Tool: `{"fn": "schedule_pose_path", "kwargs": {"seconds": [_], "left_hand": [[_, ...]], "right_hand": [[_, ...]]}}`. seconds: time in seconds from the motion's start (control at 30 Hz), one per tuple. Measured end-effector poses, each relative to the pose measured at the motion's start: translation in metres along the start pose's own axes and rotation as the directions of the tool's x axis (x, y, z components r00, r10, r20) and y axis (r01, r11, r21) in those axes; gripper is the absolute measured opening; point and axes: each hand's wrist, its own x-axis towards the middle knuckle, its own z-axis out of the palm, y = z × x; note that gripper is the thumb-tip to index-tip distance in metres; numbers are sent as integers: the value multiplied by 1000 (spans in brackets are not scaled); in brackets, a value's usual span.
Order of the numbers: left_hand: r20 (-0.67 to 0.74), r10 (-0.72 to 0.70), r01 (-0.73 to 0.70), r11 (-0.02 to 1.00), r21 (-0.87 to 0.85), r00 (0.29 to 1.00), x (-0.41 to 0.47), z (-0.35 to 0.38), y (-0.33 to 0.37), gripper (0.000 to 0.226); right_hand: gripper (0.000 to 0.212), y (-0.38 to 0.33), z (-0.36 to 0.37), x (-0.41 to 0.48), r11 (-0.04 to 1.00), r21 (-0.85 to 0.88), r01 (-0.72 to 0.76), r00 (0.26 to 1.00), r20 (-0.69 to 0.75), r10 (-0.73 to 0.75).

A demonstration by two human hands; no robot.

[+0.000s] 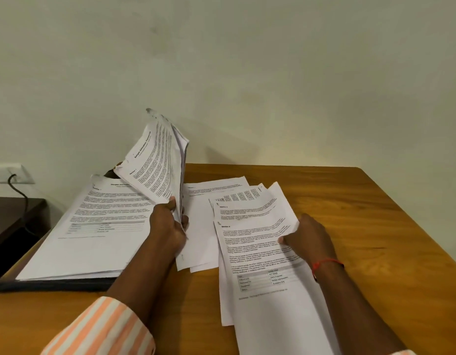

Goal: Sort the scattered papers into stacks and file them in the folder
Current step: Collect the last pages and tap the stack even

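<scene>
left hand (168,226) lifted, fingers and thumb clamped on paper sheaf (160,160); right hand (309,239) low, thumb pinching sheet (260,252) edge.

Orange-and-white striped sleeve (101,329) (left arm), a red thread (324,263) round the right wrist.

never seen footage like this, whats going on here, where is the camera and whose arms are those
There is no machine here. One camera is worn on a person's head, looking forward and down, so the two arms are that person's own. The left hand grips a sheaf of papers, held up off the wooden table. The right hand pinches the edge of a printed sheet that tops the loose papers spread flat. At the left, a neat stack lies on a dark folder.
</scene>
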Motion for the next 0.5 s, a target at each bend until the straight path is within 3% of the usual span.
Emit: {"fn": "schedule_pose_path", "kwargs": {"seconds": [0.27,0.4,0.5], "left_hand": [[36,-7,7,1000,-2,999,-1,-2,0,48],[44,-5,5,1000,4,999,-7,1,1,49],[21,1,-1,1000,30,1000,-4,-2,0,52]], "right_hand": [[37,21,-23,16,982,179,-57,935,-336,116],[29,31,-31,22,990,113,-80,879,-461,124],[42,36,-28,23,990,35,-140,861,-489,139]]}}
